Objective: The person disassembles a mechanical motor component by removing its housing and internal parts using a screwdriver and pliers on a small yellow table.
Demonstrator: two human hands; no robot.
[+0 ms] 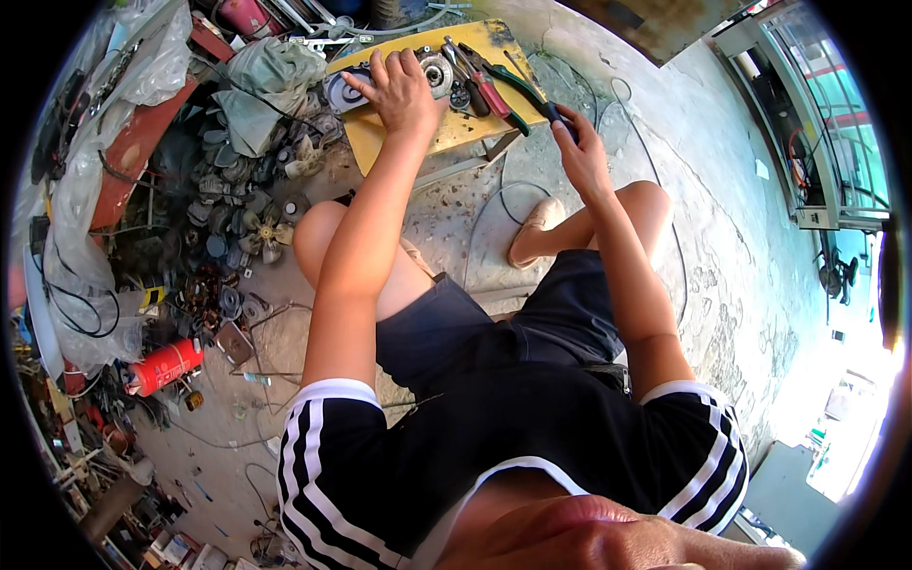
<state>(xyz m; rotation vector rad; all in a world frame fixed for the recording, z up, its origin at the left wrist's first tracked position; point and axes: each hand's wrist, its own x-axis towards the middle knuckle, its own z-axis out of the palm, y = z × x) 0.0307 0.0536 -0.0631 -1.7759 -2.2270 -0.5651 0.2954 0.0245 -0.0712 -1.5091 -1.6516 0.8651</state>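
My left hand (pixel 404 98) lies palm down over round metal parts on a small yellow-topped table (pixel 375 142), fingers spread. Left of its fingers shows a grey disc-shaped part (pixel 344 92); to its right is a ringed metal part (pixel 436 74). My right hand (pixel 583 152), at the table's right edge, is closed around a dark handle of what looks like long pliers (pixel 518 82). The jaw end lies among the other tools. Between the hands lie a red-handled screwdriver (pixel 491 97) and several metal hand tools, partly overlapping.
Left of the table is a heap of motor parts (pixel 223 209), with a grey cloth bag (pixel 266 90) and plastic sheeting (pixel 81 256). A red cylinder (pixel 164 367) lies lower left. Cables (pixel 655 171) cross the concrete floor. A glass-fronted metal cabinet (pixel 807 123) stands right.
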